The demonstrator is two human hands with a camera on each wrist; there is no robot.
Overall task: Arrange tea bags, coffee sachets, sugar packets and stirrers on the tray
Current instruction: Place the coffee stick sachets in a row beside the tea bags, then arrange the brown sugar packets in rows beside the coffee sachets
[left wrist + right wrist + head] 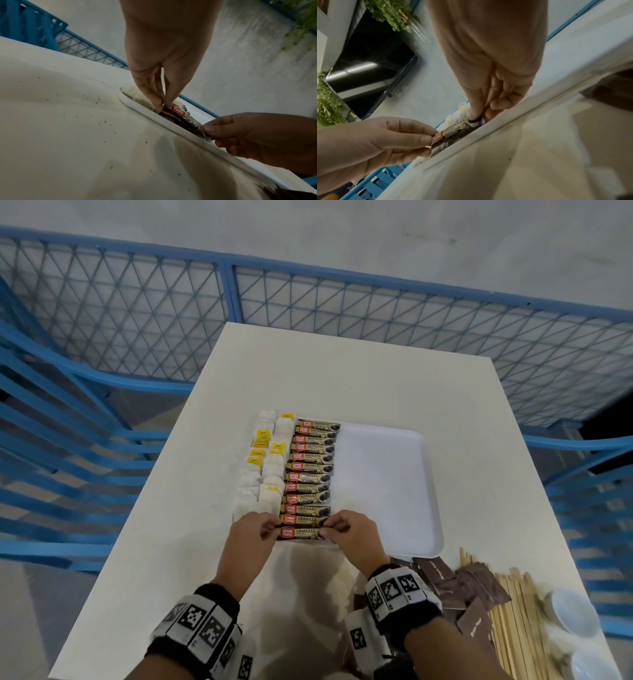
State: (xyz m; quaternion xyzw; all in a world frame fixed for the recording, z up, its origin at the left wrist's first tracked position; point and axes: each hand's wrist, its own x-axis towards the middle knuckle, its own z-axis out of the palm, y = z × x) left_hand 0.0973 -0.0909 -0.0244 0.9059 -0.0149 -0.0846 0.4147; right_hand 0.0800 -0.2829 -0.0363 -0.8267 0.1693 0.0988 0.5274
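A white tray (387,484) lies on the table. Its left side holds two columns of tea bags (263,467), and beside them a column of several coffee sachets (310,474). The nearest sachet (301,532) lies at the tray's front rim (171,129). My left hand (272,530) pinches its orange left end, and my right hand (325,532) pinches its dark right end. The wrist views show the same sachet (457,132) low against the rim, with fingers curled on both ends. The right half of the tray is bare.
Brown sugar packets (472,587) lie in a loose heap at the table's front right. Wooden stirrers (513,628) and white dishes (572,611) sit beside them. A blue mesh fence (226,296) surrounds the table.
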